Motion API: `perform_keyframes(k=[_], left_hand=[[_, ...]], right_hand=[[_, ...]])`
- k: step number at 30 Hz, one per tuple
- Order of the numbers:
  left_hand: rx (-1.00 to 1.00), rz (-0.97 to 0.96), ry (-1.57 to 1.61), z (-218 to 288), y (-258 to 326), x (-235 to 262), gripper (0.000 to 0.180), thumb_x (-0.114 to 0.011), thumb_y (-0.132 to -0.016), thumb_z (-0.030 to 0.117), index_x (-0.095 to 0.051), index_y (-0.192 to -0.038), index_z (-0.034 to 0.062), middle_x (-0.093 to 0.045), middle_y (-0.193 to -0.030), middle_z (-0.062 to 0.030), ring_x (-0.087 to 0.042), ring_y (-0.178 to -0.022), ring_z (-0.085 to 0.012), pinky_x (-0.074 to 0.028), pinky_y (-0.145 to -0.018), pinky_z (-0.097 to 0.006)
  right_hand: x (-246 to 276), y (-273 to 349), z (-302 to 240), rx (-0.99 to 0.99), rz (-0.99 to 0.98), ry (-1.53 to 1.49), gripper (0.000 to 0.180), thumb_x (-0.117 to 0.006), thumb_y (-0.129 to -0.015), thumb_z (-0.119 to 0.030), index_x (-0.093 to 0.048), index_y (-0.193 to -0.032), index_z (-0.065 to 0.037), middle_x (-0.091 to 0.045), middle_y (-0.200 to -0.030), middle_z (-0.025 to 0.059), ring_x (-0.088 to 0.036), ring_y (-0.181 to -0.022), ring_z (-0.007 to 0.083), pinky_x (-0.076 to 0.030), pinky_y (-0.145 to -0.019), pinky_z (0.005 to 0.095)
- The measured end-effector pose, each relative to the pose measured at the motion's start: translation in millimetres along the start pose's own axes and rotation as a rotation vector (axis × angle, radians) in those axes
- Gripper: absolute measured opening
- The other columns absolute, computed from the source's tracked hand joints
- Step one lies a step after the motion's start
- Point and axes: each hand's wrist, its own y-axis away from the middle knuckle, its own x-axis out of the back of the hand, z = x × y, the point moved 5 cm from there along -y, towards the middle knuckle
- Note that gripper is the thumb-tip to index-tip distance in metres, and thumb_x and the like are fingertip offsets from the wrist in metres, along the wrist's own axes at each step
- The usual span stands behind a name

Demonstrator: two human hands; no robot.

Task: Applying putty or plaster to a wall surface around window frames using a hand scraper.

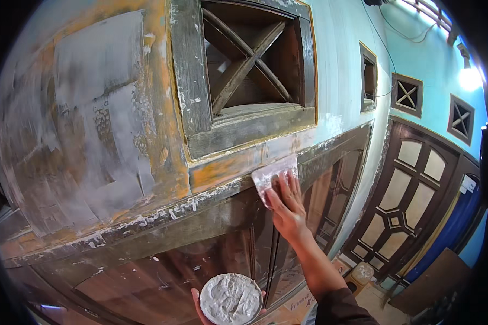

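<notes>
Right hand (287,203) fingers flat, clamped on putty scraper (274,176): thin, flexible blade, press near edge. Left hand (209,309) cups putty tub (230,299): light, wet filler, grip underneath.

The wall (92,108) above the door frame (200,216) bears grey-white filler patches (97,65) over worn orange paint (thickest at the left). A flat scraper (274,176) lies pressed against the orange strip (222,170) under the vent window (249,59).

A house under renovation: patched wall (92,108), wooden vent (249,65), panelled doors (406,206).
</notes>
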Motion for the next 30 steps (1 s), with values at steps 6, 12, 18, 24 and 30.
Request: perform_keyframes(k=[6, 12, 18, 24, 30], left_hand=[[-0.081, 0.042, -0.015, -1, 4, 1, 0.096, -0.052, -0.086, 0.079, -0.051, -0.145, 0.0035, -0.056, -0.144, -0.0211, -0.054, -0.129, -0.0463, -0.045, -0.106, -0.065], [-0.043, -0.075, 0.005, -2, 4, 13, 0.096, -0.053, -0.086, 0.078, -0.052, -0.144, 0.0027, -0.058, -0.141, -0.0213, -0.056, -0.126, -0.0452, -0.045, -0.105, -0.066], [0.055, -0.385, 0.172, -2, 12, -14, 0.095, -0.054, -0.085, 0.078, -0.051, -0.146, 0.0042, -0.056, -0.144, -0.0223, -0.054, -0.128, -0.0480, -0.043, -0.103, -0.071], [0.052, -0.289, 0.249, -1, -1, -1, 0.096, -0.054, -0.085, 0.078, -0.050, -0.146, 0.0042, -0.055, -0.145, -0.0228, -0.052, -0.130, -0.0487, -0.042, -0.104, -0.072], [0.003, -0.277, 0.172, 1, 5, -4, 0.096, -0.052, -0.087, 0.077, -0.051, -0.145, 0.0015, -0.056, -0.143, -0.0229, -0.053, -0.130, -0.0460, -0.043, -0.108, -0.064]], right_hand=[[20, -48, 0, -0.028, 0.063, 0.050, 0.051, -0.061, -0.085, 0.006, -0.065, -0.133, -0.010, -0.046, -0.154, 0.0229, -0.037, -0.145, 0.0486, -0.028, -0.118, 0.0611], [-3, 7, 4, -0.039, -0.054, -0.018, 0.050, -0.061, -0.086, 0.005, -0.064, -0.133, -0.009, -0.047, -0.153, 0.0211, -0.039, -0.145, 0.0449, -0.029, -0.118, 0.0592], [32, -32, 0, -0.012, 0.195, 0.031, 0.039, -0.062, -0.090, 0.004, -0.067, -0.127, -0.008, -0.056, -0.145, 0.0215, -0.044, -0.140, 0.0491, -0.032, -0.115, 0.0610], [-10, -12, 19, -0.043, -0.048, 0.003, 0.052, -0.058, -0.085, 0.008, -0.063, -0.135, -0.007, -0.047, -0.153, 0.0189, -0.038, -0.146, 0.0441, -0.028, -0.118, 0.0597], [37, -13, 18, -0.061, 0.201, 0.056, 0.031, -0.055, -0.096, 0.000, -0.071, -0.122, -0.005, -0.056, -0.145, 0.0197, -0.046, -0.140, 0.0473, -0.033, -0.116, 0.0592]])
